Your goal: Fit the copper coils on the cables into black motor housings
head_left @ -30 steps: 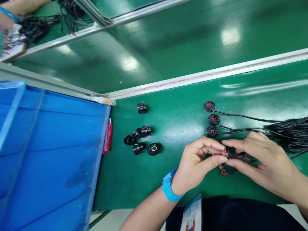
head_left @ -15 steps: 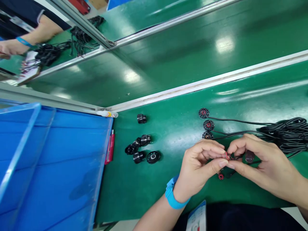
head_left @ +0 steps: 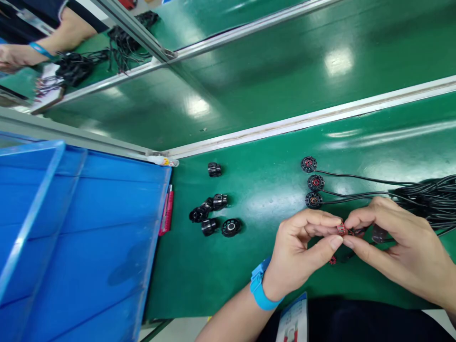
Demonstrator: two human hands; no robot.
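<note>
Between the thumb and fingers of my left hand (head_left: 299, 249) is a small red-wound coil (head_left: 342, 230). My right hand (head_left: 399, 244) pinches the thin wires at the end of a black cable (head_left: 360, 231), right beside the coil. The fingertips of both hands nearly meet. A dark brown cylindrical piece (head_left: 379, 233) shows under the right hand's curled fingers; whether it is held I cannot tell. Just below the hands lies another small red coil (head_left: 332, 260). Beyond them, three round black housings with coils inside (head_left: 316, 183) rest on the green bench, with black cables attached.
Bundled black cables (head_left: 431, 194) lie at the right. Several black ring-shaped parts (head_left: 231, 227) sit left of centre. A blue bin (head_left: 107, 237) fills the left side, with a red utility knife (head_left: 166, 211) beside it. Behind a partition, another person's arm (head_left: 53, 47) is near cables.
The whole view has shifted slightly. Both hands keep their pinch, and the red coil now shows more clearly between the left fingertips.
</note>
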